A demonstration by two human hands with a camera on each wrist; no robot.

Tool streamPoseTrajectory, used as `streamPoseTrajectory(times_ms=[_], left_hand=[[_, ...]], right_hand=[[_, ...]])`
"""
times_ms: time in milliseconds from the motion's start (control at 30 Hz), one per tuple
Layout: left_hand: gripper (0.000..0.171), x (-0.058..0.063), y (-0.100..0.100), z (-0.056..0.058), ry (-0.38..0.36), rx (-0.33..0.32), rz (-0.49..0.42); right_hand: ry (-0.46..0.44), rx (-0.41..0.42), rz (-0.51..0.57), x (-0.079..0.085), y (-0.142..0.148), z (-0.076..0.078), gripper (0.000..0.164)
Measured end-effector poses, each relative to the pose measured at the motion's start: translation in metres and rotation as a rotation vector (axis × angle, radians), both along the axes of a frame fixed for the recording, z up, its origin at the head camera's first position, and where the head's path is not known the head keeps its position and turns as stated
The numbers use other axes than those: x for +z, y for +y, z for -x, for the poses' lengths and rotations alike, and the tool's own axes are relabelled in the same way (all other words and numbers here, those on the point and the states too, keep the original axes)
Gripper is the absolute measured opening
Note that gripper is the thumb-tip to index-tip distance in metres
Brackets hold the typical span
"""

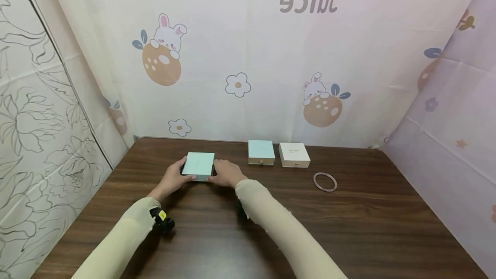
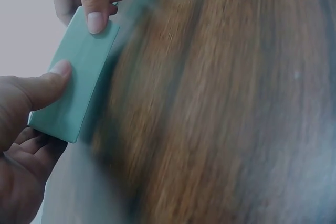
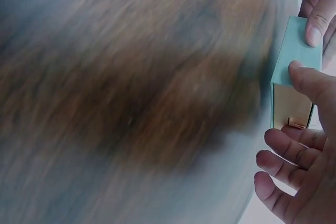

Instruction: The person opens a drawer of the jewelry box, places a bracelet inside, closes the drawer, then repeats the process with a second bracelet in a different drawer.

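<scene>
A mint green drawer box is held between both hands over the left part of the table. My left hand grips its left end, with the thumb on the near side. My right hand holds the opposite end, thumb on the same green side. In the right wrist view, the cream drawer front with a small gold pull faces the right hand. The index fingertip lies right by that pull, and the other fingers are spread below. The drawer sits inside the sleeve.
At the table's back edge stand a light blue drawer box and a white drawer box, side by side. A pale pink ring lies in front of them to the right. Behind the dark wooden table hangs a printed curtain.
</scene>
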State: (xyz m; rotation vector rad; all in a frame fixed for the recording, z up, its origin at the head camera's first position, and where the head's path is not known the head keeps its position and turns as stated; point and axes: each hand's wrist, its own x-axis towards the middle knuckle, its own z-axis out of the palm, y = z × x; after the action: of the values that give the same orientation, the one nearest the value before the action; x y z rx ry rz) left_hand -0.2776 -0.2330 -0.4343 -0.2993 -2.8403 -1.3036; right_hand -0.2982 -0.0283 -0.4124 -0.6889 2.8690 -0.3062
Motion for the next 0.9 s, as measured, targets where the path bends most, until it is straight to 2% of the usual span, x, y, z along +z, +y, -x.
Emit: streamPoseTrajectory(times_ms=[267, 667, 900], left_hand=[[0.081, 0.008, 0.016, -0.007, 0.033, -0.013, -0.006], [0.078, 0.016, 0.040, -0.021, 0.028, -0.039, -0.024], [0.078, 0.018, 0.056, -0.029, 0.044, -0.061, -0.048]], right_hand=[[0.012, 0.023, 0.016, 0.004, 0.020, -0.002, 0.063], [-0.001, 0.054, 0.003, 0.014, 0.051, -0.013, 0.064], [0.024, 0.069, 0.025, 0.018, 0.072, -0.022, 0.057]])
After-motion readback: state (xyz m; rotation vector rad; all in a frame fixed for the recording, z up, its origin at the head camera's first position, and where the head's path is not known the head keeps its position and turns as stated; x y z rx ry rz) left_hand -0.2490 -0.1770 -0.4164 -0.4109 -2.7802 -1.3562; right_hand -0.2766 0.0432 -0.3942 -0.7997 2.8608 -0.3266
